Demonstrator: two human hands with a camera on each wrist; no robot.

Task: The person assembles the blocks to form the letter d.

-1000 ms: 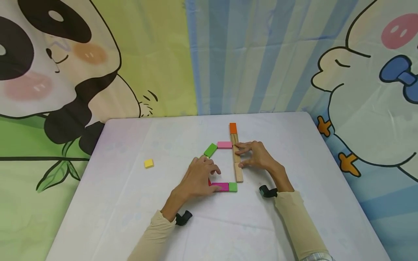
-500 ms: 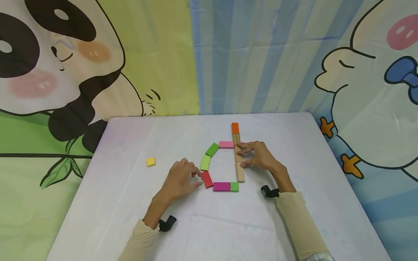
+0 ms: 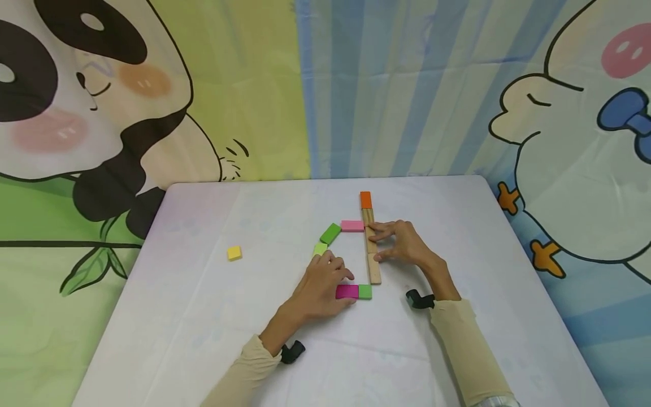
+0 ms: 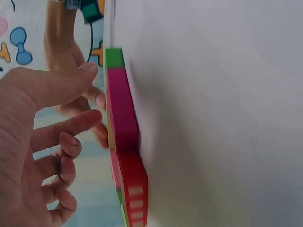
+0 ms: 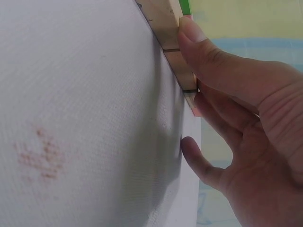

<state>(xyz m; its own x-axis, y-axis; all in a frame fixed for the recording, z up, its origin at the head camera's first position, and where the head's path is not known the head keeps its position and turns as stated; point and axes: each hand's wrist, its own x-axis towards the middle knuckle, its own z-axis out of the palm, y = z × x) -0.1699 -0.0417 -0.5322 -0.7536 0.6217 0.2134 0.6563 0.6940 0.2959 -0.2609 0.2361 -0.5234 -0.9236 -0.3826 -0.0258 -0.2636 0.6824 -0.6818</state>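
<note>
Small coloured blocks lie on the white table in a rounded D-like outline. Its right side is a straight line of plain wooden blocks [image 3: 373, 268] with an orange block [image 3: 365, 199] at the far end. My right hand [image 3: 407, 243] touches this line with thumb and fingertips. My left hand [image 3: 317, 288] hovers at the near left, its thumb and forefinger extended by the magenta block [image 3: 347, 291]. It covers the red block [image 4: 132, 189] in the head view. A small green block [image 3: 365, 291] adjoins the magenta one. A pink block [image 3: 352, 226], green block [image 3: 330, 233] and lime block [image 3: 320, 249] form the rest.
A lone yellow block [image 3: 234, 253] lies to the left on the white table [image 3: 178, 316]. Behind the table hangs a cartoon-printed cloth [image 3: 254, 85]. Black wrist camera mounts [image 3: 419, 299] jut out beside both wrists.
My left hand first drew back to the left, uncovering the red block, then came right again over the red and magenta blocks. The right hand stayed on the wooden line.
</note>
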